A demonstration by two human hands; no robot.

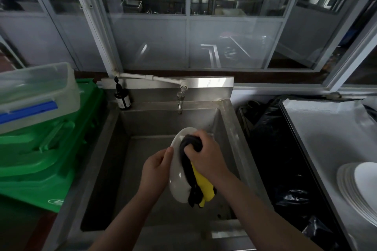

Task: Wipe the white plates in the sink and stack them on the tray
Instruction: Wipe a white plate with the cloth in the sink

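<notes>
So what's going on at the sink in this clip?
A person is wiping a white plate over the steel sink. The left hand holds the plate on edge by its rim, while the right hand presses a dark and yellow cloth against its face. A stack of white plates already sits on the tray to the right.

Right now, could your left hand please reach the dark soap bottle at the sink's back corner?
Probably not yet: the left hand grips the white plate. The path to the bottle looks unobstructed.
</notes>
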